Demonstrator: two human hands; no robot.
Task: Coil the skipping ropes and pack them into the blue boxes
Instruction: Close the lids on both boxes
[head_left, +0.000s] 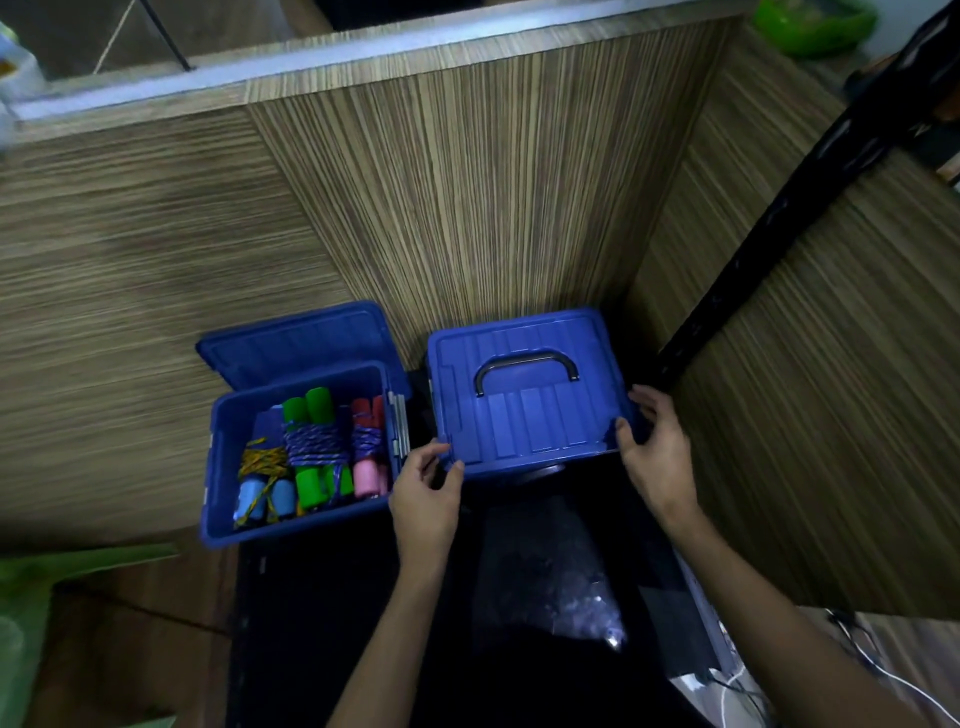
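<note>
A dark, shiny plastic bag (550, 582) is lying nearest on the black table (322, 623), with wood-grain partition walls (467, 182) standing around the corner behind. The left hand (423, 499) is pinching the near left corner of the blue lid (524, 410), thumb and fingers curled round its edge. The right hand (657, 441) is gripping the lid's near right corner the same way; the lid, with its dark handle (524, 366), is probably sitting on a second box, though the box is hidden. Just beside it the open blue box (223, 457) is holding coiled skipping ropes (311, 452), its own lid (296, 338) leaning behind
</note>
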